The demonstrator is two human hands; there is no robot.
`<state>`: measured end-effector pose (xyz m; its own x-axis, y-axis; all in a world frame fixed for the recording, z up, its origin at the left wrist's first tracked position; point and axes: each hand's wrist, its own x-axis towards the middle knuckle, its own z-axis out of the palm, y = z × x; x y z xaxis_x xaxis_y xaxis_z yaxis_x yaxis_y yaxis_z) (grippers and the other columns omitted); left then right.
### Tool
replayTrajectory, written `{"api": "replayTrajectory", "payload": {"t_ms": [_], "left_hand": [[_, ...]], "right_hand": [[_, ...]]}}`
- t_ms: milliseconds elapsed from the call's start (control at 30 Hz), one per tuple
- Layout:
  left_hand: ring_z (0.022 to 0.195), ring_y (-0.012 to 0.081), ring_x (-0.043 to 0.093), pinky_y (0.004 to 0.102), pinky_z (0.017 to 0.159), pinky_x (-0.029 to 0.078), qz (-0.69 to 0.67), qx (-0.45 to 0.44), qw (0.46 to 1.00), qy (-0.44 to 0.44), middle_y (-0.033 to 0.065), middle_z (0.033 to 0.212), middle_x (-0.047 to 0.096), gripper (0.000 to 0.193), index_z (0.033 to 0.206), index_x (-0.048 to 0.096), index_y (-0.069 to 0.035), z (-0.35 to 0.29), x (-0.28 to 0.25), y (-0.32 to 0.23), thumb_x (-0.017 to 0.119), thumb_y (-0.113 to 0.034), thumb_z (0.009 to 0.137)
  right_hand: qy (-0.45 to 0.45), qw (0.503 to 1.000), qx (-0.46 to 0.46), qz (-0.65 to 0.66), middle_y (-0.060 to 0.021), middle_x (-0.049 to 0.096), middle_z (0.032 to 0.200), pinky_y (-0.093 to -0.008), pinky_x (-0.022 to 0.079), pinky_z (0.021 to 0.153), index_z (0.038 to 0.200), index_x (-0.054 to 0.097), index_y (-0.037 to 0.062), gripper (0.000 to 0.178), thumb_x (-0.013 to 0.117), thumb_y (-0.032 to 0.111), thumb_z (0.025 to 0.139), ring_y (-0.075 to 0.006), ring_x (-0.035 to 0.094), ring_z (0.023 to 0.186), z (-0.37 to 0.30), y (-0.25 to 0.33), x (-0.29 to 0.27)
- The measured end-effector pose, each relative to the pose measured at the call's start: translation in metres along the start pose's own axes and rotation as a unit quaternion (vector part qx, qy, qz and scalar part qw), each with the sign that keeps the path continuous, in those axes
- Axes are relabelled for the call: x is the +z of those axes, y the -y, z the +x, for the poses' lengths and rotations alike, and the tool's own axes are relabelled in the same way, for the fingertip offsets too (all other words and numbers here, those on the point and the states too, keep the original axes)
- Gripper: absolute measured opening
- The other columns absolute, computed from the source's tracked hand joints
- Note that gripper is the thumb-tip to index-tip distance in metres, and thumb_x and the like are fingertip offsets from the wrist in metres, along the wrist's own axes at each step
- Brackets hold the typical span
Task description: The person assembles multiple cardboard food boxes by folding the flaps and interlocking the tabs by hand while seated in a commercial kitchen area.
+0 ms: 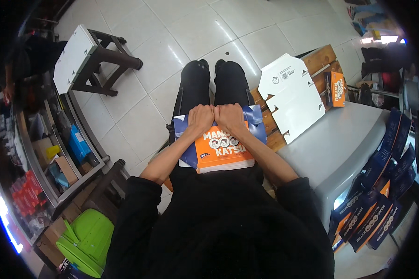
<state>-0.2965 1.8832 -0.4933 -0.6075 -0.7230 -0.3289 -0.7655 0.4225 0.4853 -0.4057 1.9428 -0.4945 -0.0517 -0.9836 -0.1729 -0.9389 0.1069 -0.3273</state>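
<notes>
Left hand [200,118] and right hand [229,120] side by side, curled over far edge of orange-and-blue carton [207,157], which sits under them; pinch or press, can't tell. Looks like crease-folding step; next fold probably wants even pressure both sides

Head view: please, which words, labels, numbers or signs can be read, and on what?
Wording left uncopied.
Orange-and-blue carton, centre: large white lettering, readable, partly covered.
Orange-fronted box: white lettering, readable.
White cardboard sheet: dark print, too small.
Blue boxes, right: white lettering, partly readable.
</notes>
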Motion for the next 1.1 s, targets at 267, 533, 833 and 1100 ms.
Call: {"api": "replayTrajectory", "payload": {"t_ms": [267,533,833,1100], "left_hand": [[0.080,0.0346,0.059,0.0415,0.072,0.046,-0.078,0.060,0.994,0.055,0.0243,0.080,0.060,0.040,0.076,0.061,0.004,0.035,0.002,0.026,0.036,-0.026,0.085],[0.090,0.0212,0.059,0.0316,0.081,0.043,-0.344,-0.004,0.938,-0.036,0.0129,0.096,0.062,0.056,0.108,0.054,0.001,0.054,-0.113,0.052,0.046,-0.048,0.082],[0.094,0.0282,0.058,0.0336,0.081,0.044,-0.160,-0.087,0.978,-0.104,0.0176,0.105,0.058,0.065,0.117,0.043,0.005,0.087,-0.097,0.083,0.067,-0.033,0.070],[0.092,0.0315,0.054,0.0387,0.075,0.043,0.019,0.254,0.942,0.217,0.0168,0.098,0.057,0.057,0.098,0.056,-0.004,-0.032,-0.082,-0.010,0.065,-0.051,0.068]], "right_hand": [[-0.015,0.971,0.053,0.231,-0.0192,0.060,0.084,-0.0454,0.043,0.069,0.076,0.059,0.0047,0.036,0.038,0.032,0.086,-0.0338,0.058,0.079,0.023,-0.026,-0.001],[-0.150,0.956,0.005,0.253,-0.0103,0.059,0.077,-0.0327,0.041,0.076,0.087,0.059,0.0050,0.017,0.056,0.018,0.076,-0.0231,0.057,0.076,-0.019,-0.012,-0.174],[-0.019,0.985,-0.132,-0.114,-0.0084,0.047,0.104,-0.0391,0.037,0.079,0.104,0.048,0.0128,0.050,0.067,0.008,0.058,-0.0244,0.046,0.098,-0.096,0.020,-0.055],[0.262,0.955,-0.079,0.117,-0.0096,0.061,0.067,-0.0330,0.047,0.059,0.080,0.067,0.0077,0.034,0.076,0.032,0.058,-0.0274,0.059,0.061,-0.005,-0.023,-0.078]]}}
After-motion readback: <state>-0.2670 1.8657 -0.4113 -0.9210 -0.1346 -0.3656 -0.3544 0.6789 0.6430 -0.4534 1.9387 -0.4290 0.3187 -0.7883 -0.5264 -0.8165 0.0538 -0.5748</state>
